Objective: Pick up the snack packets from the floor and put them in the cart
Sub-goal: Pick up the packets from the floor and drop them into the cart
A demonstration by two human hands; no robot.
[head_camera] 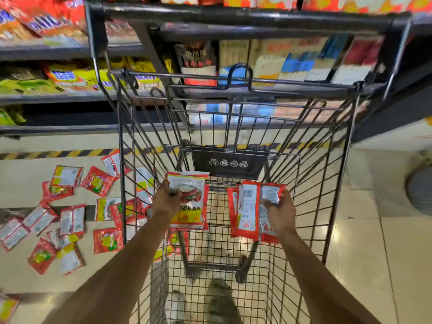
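The left hand point(166, 200), at centre frame, gripped a small stack of red-and-yellow packets point(190, 204), fingers curled over their top edge. The right hand point(279, 210), just right of it, pinched a fan of red packets point(249, 211) hanging downward. Both bundles were held inside the wire cart point(336, 160), above its mesh bottom. At lower left of the frame, many more snack packets point(67, 220) lay scattered on the tiled floor point(364, 230) beside the cart, below stocked shelves point(58, 99).

Both bare arms reach forward and down, side by side. The left hand point(166, 202) and right hand point(279, 212) are each closed in a grip.
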